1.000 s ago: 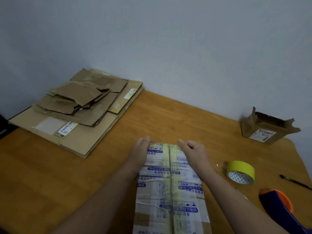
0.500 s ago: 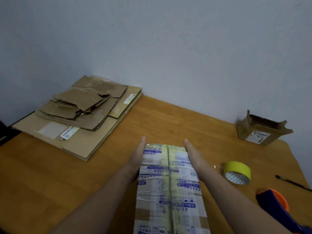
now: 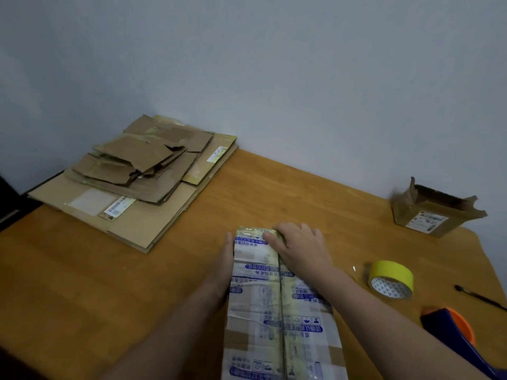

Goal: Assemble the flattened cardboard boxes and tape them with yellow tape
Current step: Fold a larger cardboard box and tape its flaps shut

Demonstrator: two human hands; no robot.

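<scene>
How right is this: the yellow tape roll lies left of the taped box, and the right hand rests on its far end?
Wrong side: in the head view the yellow tape roll lies right of the taped box; the right hand does rest on its far end.

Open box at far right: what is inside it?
Only shadowed inner walls and torn flaps show in the open box; its front wall hides the bottom, so contents cannot be seen.

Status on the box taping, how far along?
Done: the printed box is closed, with a yellow tape strip along its centre seam. In hand: the right hand presses the seam's far end, and the left hand braces the side. Left: the stack of flattened cardboard lies flat, and the small brown box stands open-topped.
</scene>
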